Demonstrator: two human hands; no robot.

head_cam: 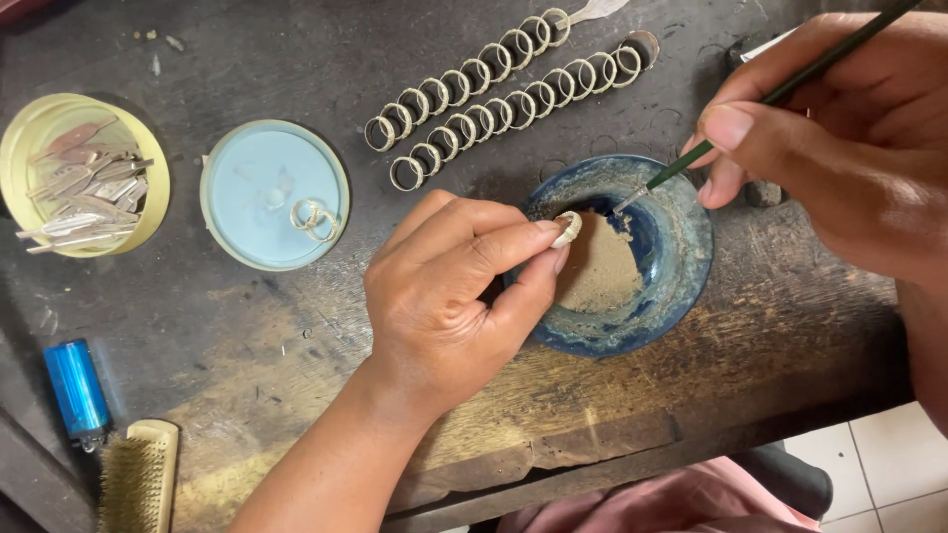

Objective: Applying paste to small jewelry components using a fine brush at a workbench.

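Closest to the camera is the left hand (449,296), forearm coming up from the near edge of the worn wooden bench (296,365), so it sits right over the front lip with the floor tiles (889,464) showing off to the near right. Thumb and forefinger are pinched tight on a small pale ring (567,229), held just over the left rim of the blue bowl (681,286), other fingers curled under. That bowl has a heap of tan powder (597,274) in it.

Right hand (839,148) comes in from the far right, fingers closed around a thin green brush (780,94) like a pen, angled down so the tip hangs inside the bowl, just right of the ring, not touching it as far as I can tell.

Room-wise: two rows of rings (494,94) lie just beyond the bowl, so it's tight there. Left of the hand there's a bare patch of bench, then a light blue lid (257,178) with two rings on it, a yellow tub of metal strips (30,128) at far left, and a blue lighter (76,388) and brass brush (138,479) at the near left corner.
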